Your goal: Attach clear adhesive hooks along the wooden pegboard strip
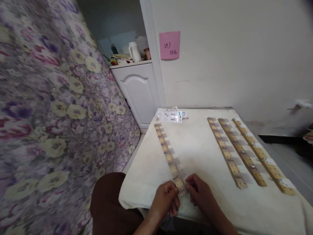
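A narrow wooden strip (169, 158) with small holes lies lengthwise on the cloth-covered table, with small metal fittings spaced along it. Both of my hands are at its near end. My left hand (166, 198) is closed, thumb and forefinger pinching at the left edge of the strip. On the other side, my right hand (198, 189) has its thumb and forefinger drawn together close to the end fitting; whatever is between them is too small to make out.
To the right lie three more wooden strips (226, 153) with fittings, the outermost bearing white round pieces (269, 161). Clear packaging (169, 116) rests at the table's far left edge. A floral curtain (73, 130) hangs at left; a white cabinet (138, 94) stands behind.
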### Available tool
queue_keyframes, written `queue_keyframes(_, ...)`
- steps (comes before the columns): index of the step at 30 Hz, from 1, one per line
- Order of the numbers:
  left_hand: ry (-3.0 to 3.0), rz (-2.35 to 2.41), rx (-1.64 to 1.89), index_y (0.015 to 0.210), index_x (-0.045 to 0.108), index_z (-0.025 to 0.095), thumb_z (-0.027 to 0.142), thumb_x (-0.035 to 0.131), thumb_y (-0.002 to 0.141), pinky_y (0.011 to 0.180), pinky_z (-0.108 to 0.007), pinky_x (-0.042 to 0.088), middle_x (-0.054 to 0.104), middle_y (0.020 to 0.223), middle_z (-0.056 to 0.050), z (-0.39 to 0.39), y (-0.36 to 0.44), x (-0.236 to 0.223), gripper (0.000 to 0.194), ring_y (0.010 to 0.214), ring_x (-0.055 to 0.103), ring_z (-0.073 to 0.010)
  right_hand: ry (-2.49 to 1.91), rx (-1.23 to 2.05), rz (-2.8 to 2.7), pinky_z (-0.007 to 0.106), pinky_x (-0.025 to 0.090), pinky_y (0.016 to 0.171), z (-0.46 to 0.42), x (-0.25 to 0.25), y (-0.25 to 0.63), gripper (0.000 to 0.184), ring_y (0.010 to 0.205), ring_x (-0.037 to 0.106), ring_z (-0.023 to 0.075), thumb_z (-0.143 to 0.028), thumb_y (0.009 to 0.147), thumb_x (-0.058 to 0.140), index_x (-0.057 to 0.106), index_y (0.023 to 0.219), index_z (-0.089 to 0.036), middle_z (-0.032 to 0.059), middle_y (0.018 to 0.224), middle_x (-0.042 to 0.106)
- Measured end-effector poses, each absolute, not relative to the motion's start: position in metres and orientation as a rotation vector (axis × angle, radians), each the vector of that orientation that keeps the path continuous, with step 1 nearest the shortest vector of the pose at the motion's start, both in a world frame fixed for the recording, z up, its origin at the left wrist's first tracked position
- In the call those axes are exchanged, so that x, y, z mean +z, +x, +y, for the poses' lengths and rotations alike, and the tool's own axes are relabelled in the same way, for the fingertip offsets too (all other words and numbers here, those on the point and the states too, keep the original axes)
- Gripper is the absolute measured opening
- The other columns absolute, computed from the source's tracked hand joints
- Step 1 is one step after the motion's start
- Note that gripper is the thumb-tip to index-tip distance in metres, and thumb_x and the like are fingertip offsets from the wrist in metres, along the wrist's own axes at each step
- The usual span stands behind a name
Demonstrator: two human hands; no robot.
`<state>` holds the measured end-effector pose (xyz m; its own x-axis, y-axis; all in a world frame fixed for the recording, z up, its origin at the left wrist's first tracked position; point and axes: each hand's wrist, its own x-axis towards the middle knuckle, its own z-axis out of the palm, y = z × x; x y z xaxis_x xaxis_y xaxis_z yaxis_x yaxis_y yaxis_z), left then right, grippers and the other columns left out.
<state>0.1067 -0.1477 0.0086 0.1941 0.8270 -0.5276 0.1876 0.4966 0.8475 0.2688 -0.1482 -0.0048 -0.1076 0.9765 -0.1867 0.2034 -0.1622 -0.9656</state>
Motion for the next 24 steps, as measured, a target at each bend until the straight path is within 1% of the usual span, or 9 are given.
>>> queue_keyframes(5, 1.001, 1.329, 0.580, 0.074, 0.043, 0.021, 0.058, 0.055, 0.070, 0.028, -0.015, 0.028, 0.059, 0.044, 0.006, -0.1485, 0.1070, 0.0082, 0.039, 0.027, 0.049, -0.0083, -1.417, 1.335, -1.349, 0.020, 0.037, 0.036, -0.1483, -0.0061, 0.2683, 0.011, 0.041, 0.049, 0.0092, -0.027, 0.079, 0.047, 0.047, 0.087, -0.020, -0.0067, 0.062, 0.052)
queue_keyframes(11, 0.997, 1.336, 0.578, 0.074, 0.043, 0.021, 0.054, 0.054, 0.072, 0.026, -0.015, 0.028, 0.058, 0.043, 0.006, -0.1474, 0.1074, 0.0072, 0.035, 0.026, 0.048, -0.0085, -1.447, 1.304, -1.382, 0.021, 0.039, 0.037, -0.1488, -0.0082, 0.2678, 0.011, 0.042, 0.050, 0.0095, -0.030, 0.081, 0.048, 0.047, 0.087, -0.021, -0.0062, 0.061, 0.053)
queue_keyframes(16, 0.995, 1.331, 0.572, 0.074, 0.043, 0.021, 0.052, 0.054, 0.073, 0.026, -0.016, 0.029, 0.058, 0.043, 0.006, -0.1466, 0.1066, 0.0053, 0.032, 0.026, 0.048, -0.0091, -1.498, 1.266, -1.383, 0.021, 0.038, 0.039, -0.1482, -0.0075, 0.2657, 0.011, 0.042, 0.050, 0.0096, -0.029, 0.078, 0.052, 0.047, 0.085, -0.021, -0.0063, 0.060, 0.054)
queue_keyframes(24, 0.987, 1.328, 0.565, 0.074, 0.043, 0.022, 0.049, 0.052, 0.071, 0.025, -0.016, 0.029, 0.059, 0.042, 0.006, -0.1463, 0.1058, 0.0020, 0.029, 0.026, 0.049, -0.0098, -1.537, 1.256, -1.354, 0.020, 0.037, 0.039, -0.1470, -0.0096, 0.2641, 0.012, 0.041, 0.049, 0.0084, -0.025, 0.076, 0.053, 0.048, 0.086, -0.022, -0.0075, 0.060, 0.054)
